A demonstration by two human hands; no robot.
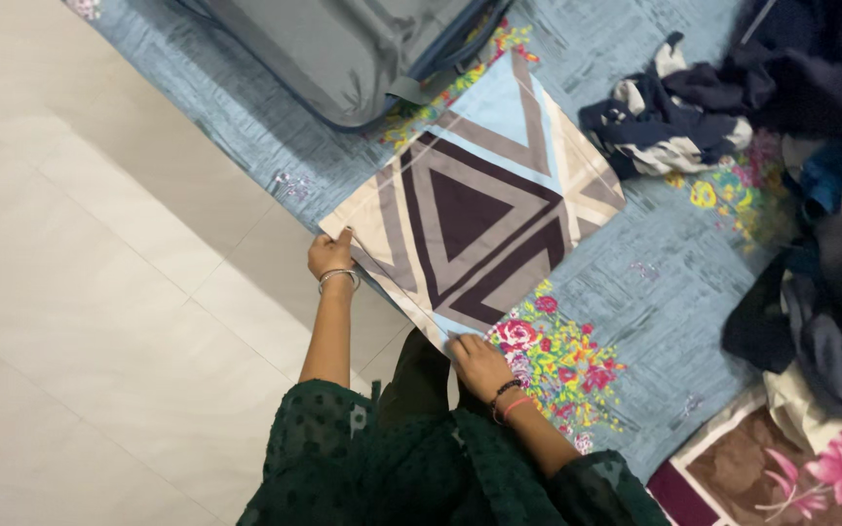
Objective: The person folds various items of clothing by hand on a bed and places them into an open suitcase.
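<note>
- The person is bending over a bed covered with a blue floral bedsheet (246,117), both hands down at the near edge of a folded cloth
- The folded cloth (479,209), patterned with dark purple, grey-brown, cream and pale blue triangles, is lying flat on the bedsheet as a rough square turned cornerwise, its near edge reaching the edge of the bed
- The left hand (330,255) is gripping the left corner of the cloth, fingers curled shut on the fabric with the thumb pressing on top; a thin metal bangle is sitting at the wrist
- The right hand (479,365) is resting on the bottom corner of the cloth, fingers bent down on the fabric; I cannot tell whether it is pinching the corner or only pressing it flat, and dark and pink bands are circling that wrist
- The two hands are sitting well apart, one at each end of the cloth's near edge
- Dark green sleeves (343,448) are covering the arms close to the camera
- A grey suitcase (343,49) is lying open on the bed just beyond the cloth's far corner
- A heap of dark and white clothes (791,146) is spreading along the right side of the bed, near the cloth's right corner
- Another folded cloth with brown panels and pink flowers (782,477) is lying at the lower right
- Pale floor tiles (80,292) are showing beside the bed on the left
</note>
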